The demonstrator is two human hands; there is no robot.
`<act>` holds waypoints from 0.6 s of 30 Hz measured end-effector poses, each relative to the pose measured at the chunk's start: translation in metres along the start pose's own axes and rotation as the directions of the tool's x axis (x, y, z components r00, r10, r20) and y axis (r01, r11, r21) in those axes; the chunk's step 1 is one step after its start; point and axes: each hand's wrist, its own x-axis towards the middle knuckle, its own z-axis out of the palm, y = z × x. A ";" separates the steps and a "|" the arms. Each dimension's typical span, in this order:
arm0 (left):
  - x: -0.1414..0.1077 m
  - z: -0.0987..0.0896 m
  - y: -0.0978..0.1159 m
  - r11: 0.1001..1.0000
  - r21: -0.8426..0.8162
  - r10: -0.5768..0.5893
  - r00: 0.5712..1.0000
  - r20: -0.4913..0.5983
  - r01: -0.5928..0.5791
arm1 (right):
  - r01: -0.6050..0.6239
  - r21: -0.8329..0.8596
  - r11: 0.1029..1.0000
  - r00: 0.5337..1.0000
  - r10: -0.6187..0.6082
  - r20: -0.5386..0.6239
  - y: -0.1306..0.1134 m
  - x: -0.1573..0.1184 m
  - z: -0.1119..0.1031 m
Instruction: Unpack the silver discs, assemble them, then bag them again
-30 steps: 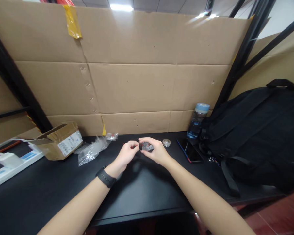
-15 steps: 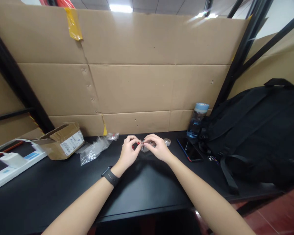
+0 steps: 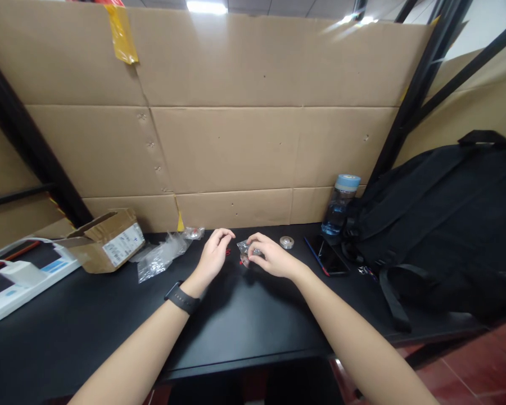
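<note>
My left hand (image 3: 214,252), with a dark watch at the wrist, hovers over the black table, its fingers curved and holding nothing visible. Just beyond its thumb lies a small red looped thing (image 3: 228,252), partly hidden. My right hand (image 3: 272,257) is closed in a pinch. At its fingertips shows a small thin brownish piece (image 3: 245,259) with a red spot by its lower end; its kind is too small to make out. Behind those fingers is a clear plastic bag (image 3: 243,246). To the right of this hand lies a roll of clear tape (image 3: 287,242).
At the left are an open cardboard box (image 3: 105,242), crumpled clear plastic bags (image 3: 162,259) and a white power strip (image 3: 46,281). A phone (image 3: 328,256), a water bottle (image 3: 339,205) and a black backpack (image 3: 442,225) occupy the right. A cardboard wall (image 3: 223,146) closes the back.
My hands were together at a small piece; my left hand has drawn away to the left. My right hand stays near the same place, with the piece at its fingertips.
</note>
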 end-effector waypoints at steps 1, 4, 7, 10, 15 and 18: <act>0.000 -0.003 0.001 0.998 0.055 0.018 0.997 0.077 -0.023 | 0.008 -0.001 1.000 0.999 -0.008 0.031 -0.001 -0.001 -0.002; -0.006 -0.007 0.005 0.957 0.249 0.059 0.943 0.328 -0.146 | 0.011 -0.010 1.000 0.998 -0.010 0.063 -0.003 -0.002 -0.005; -0.013 -0.004 0.008 0.921 0.319 0.072 0.902 0.426 -0.224 | 0.006 -0.018 1.000 0.997 -0.005 0.078 -0.004 -0.002 -0.006; -0.017 0.002 0.009 0.915 0.292 0.119 0.877 0.466 -0.279 | 0.002 -0.023 1.000 0.997 0.000 0.080 -0.004 -0.002 -0.006; -0.020 0.009 0.009 0.908 0.272 0.138 0.842 0.522 -0.318 | 0.003 -0.033 0.999 0.999 -0.002 0.037 0.000 -0.002 -0.010; -0.020 0.010 0.010 0.907 0.275 0.129 0.831 0.541 -0.319 | 0.010 -0.041 0.999 0.998 -0.008 0.056 0.003 -0.003 -0.014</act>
